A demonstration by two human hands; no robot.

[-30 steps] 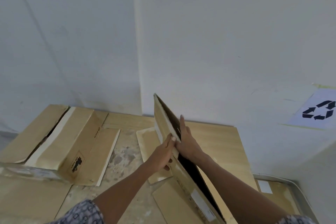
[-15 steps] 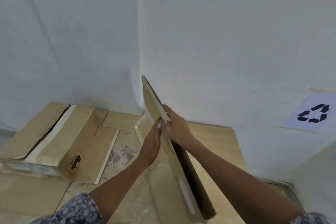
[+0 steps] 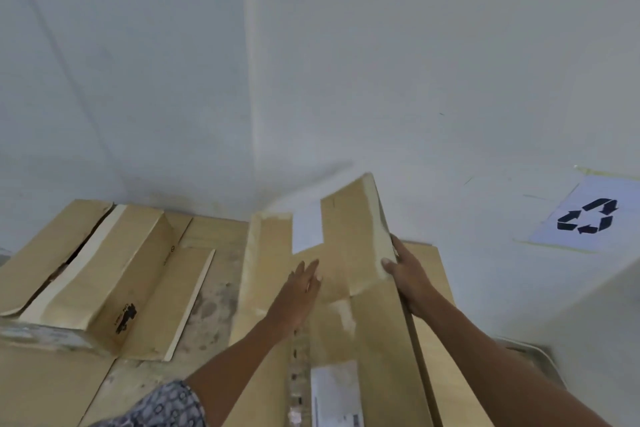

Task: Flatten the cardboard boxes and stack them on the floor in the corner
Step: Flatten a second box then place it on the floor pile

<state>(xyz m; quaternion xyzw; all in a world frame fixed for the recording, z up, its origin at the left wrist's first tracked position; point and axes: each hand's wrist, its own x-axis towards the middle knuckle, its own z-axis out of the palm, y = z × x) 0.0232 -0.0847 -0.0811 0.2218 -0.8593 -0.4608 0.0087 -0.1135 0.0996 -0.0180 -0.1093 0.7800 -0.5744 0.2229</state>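
Flattened cardboard box [image 3: 374,319], tan and creased: right hand [image 3: 410,276] grip clasps its edge, left hand [image 3: 299,289] flat, fingers spread.

Tan cardboard box [image 3: 349,288] (white label [image 3: 337,392]), white wall [image 3: 415,62]

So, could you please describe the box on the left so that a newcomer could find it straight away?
Start at the wall corner and look down and left along the floor. The cardboard box lies there, away from both hands. Unlike the flat sheets around it, it is still bulky, with a pale tape strip and a dark printed mark.
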